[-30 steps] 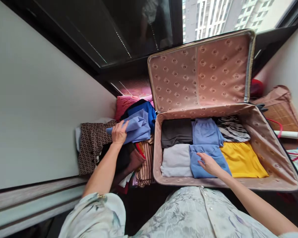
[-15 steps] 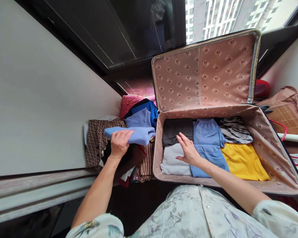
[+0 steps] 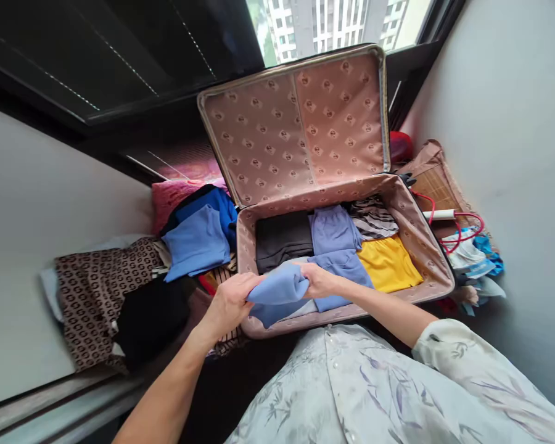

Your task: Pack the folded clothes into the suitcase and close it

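At the far side, the suitcase (image 3: 246,246) is bounded by its raised lid (image 3: 277,135); at its right end, a strip of bare lining is left beside the yellow garment (image 3: 391,265). Over the near left part, a blue cloth (image 3: 277,287) is held, its left end pinched by the left hand (image 3: 231,302) and its right end clasped by the right hand (image 3: 321,280). It is folded into a soft, rounded bundle, with a flap showing below. The pale garment (image 3: 308,308) beneath is mostly covered; whether it is touched cannot be told. The left side is crowded by heaped clothes (image 3: 92,296).
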Demonstrator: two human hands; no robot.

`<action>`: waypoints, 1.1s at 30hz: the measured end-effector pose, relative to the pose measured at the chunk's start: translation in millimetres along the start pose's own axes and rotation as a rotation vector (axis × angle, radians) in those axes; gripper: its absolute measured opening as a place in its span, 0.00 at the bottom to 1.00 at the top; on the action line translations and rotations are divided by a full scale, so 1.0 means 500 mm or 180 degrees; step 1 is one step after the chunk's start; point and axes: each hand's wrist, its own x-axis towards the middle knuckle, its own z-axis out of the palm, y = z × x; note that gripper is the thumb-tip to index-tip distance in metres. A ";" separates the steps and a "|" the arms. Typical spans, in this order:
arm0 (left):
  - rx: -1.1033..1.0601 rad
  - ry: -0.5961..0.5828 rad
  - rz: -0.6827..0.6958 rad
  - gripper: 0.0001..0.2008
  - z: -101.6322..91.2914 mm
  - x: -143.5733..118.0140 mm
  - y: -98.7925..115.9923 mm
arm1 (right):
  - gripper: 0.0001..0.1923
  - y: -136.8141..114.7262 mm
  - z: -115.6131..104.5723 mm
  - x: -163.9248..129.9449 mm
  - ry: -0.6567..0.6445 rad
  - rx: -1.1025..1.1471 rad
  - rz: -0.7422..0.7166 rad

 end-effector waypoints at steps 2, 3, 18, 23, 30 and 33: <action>-0.0851 -0.0584 -0.0357 0.21 0.026 0.053 -0.024 | 0.14 0.006 -0.032 -0.053 0.0041 0.0161 0.0129; -0.1417 -0.0938 -0.0487 0.29 0.041 0.083 -0.041 | 0.15 0.009 -0.047 -0.079 0.0047 0.0283 0.0256; -0.4592 -0.0291 -0.2102 0.41 0.512 0.304 0.040 | 0.32 0.161 -0.362 -0.342 0.1874 0.0903 0.1893; -0.4885 -0.0113 -0.2312 0.25 0.570 0.413 0.066 | 0.32 0.212 -0.448 -0.349 0.1860 0.0122 0.1786; -0.4611 0.1025 -0.2494 0.33 0.640 0.662 0.022 | 0.37 0.291 -0.568 -0.228 0.2656 -0.1809 0.2560; -0.3719 0.1145 -0.2670 0.37 0.681 0.705 0.003 | 0.38 0.336 -0.582 -0.189 0.2241 -0.2217 0.2988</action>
